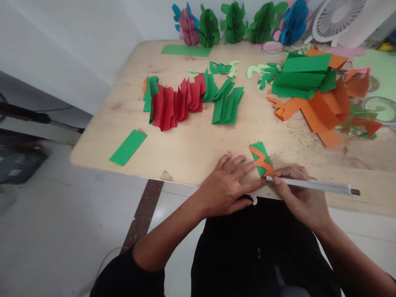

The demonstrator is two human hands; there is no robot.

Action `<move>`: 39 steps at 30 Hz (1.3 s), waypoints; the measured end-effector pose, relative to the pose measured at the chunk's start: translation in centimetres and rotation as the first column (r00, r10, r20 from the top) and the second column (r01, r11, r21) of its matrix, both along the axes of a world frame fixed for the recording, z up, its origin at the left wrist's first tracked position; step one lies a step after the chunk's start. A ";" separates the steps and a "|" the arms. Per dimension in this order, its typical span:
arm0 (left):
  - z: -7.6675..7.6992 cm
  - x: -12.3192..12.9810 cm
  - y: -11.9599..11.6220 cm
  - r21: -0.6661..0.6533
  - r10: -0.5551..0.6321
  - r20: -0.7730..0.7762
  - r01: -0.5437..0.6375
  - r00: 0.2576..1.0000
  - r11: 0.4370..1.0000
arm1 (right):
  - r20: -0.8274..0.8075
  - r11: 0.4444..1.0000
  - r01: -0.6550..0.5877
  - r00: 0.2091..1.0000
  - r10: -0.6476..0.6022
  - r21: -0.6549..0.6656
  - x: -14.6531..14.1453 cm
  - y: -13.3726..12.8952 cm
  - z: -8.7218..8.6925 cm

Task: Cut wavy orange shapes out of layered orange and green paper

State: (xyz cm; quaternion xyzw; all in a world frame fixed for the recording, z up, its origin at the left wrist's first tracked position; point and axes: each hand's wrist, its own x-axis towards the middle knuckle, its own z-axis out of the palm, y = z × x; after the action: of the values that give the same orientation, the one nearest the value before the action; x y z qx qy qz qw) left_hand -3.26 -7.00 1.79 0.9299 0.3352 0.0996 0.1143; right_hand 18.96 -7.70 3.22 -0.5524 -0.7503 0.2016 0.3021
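At the table's front edge lies a small green paper strip (261,147) with a wavy orange paper cutout (262,160) on top. My left hand (227,185) rests flat with its fingers spread, fingertips pressing the left side of the cutout and strip. A white pen (315,185) is gripped in my right hand (301,198), its tip touching the lower end of the cutout. The pen's back end points right. Part of the strip's lower end is hidden by my fingers.
Red folded papers (176,103) and green folded papers (227,103) stand on the table (185,152). A green rectangle (128,147) lies left. Orange papers (324,107) and green papers (305,76) pile up at right. Honeycomb paper figures (234,24) and a white fan (337,18) line the back.
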 end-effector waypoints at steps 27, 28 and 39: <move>0.1 0.1 0.0 -0.002 0.000 -0.001 0.000 1.000 1.000 | 0.007 0.993 0.106 0.994 -0.106 0.049 0.2 0.1 -0.6; 0.0 0.0 0.0 -0.001 -0.001 0.000 0.001 1.000 1.000 | 0.008 0.992 0.114 0.993 -0.114 0.048 0.2 0.0 -0.6; 0.1 0.0 0.0 -0.004 -0.005 0.006 0.005 1.000 1.000 | 0.011 0.991 0.116 0.993 -0.117 0.068 0.1 -0.1 -0.7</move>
State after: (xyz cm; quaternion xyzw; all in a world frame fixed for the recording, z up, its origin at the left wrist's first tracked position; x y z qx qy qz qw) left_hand -3.21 -7.05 1.86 0.9303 0.3324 0.1016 0.1173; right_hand 19.04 -7.78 2.55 -0.5863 -0.7255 0.1539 0.3261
